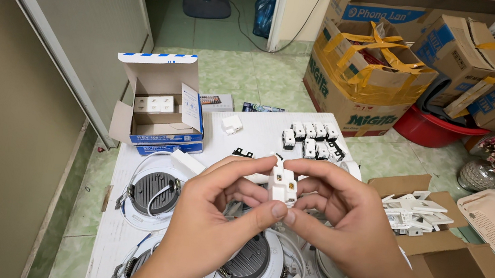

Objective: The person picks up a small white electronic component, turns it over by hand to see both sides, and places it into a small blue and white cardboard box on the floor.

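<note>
One open blue-and-white carton is shown rear-left on the worktop; the white switch module is pinched between left hand and right hand.

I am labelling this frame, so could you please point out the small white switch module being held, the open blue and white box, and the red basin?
white switch module (283, 187), head view, its front face between both hands.
open blue and white box (159, 136), head view, its blue front wall.
red basin (428, 132), head view, its side wall.
</note>
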